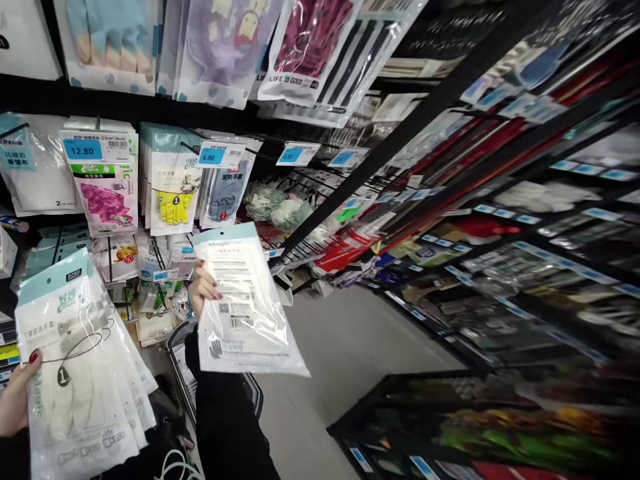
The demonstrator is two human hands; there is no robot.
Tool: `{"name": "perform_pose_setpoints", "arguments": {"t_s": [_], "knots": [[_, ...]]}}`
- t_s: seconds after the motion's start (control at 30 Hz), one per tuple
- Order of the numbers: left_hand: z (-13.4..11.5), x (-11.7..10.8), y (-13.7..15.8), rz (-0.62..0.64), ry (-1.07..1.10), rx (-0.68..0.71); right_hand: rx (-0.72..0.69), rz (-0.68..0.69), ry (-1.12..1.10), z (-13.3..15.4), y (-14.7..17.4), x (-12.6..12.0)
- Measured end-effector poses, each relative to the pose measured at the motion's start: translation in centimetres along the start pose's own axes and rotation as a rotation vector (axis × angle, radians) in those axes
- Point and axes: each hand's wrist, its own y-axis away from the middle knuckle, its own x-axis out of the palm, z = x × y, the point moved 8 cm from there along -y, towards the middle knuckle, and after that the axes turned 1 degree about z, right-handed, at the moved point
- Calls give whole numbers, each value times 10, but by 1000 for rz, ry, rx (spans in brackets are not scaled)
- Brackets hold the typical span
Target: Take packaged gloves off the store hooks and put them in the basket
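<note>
My left hand (pixel 19 397) is closed on the left edge of a small stack of glove packets (pixel 75 380), thumb on the front. The packets are clear and white with a teal top, and pale gloves show through the front one. My right hand (pixel 203 288) grips another glove packet (pixel 250 313) by its left edge. This one shows its back, with printed lines, a barcode and a hand symbol. It is held up before the hanging rack, apart from the stack. The far fingers of both hands are hidden behind the packets.
Ahead, packets of yellow gloves (pixel 173 180) and pink cloths (pixel 103 200) hang on hooks with price tags (pixel 220 155). Below my right arm is a dark-rimmed basket (pixel 257 393). Grey floor (pixel 340 347) runs between this rack and blurred shelves (pixel 525 267) on the right.
</note>
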Motion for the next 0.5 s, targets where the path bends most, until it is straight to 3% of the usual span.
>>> {"name": "perform_pose_setpoints", "arguments": {"t_s": [0.33,0.5], "knots": [[2,-2,0,-43,-54,50,-53,-84,211,22,-20,34],[6,-8,1,-80,-18,-60,3,-131,217,23,-19,41]]}}
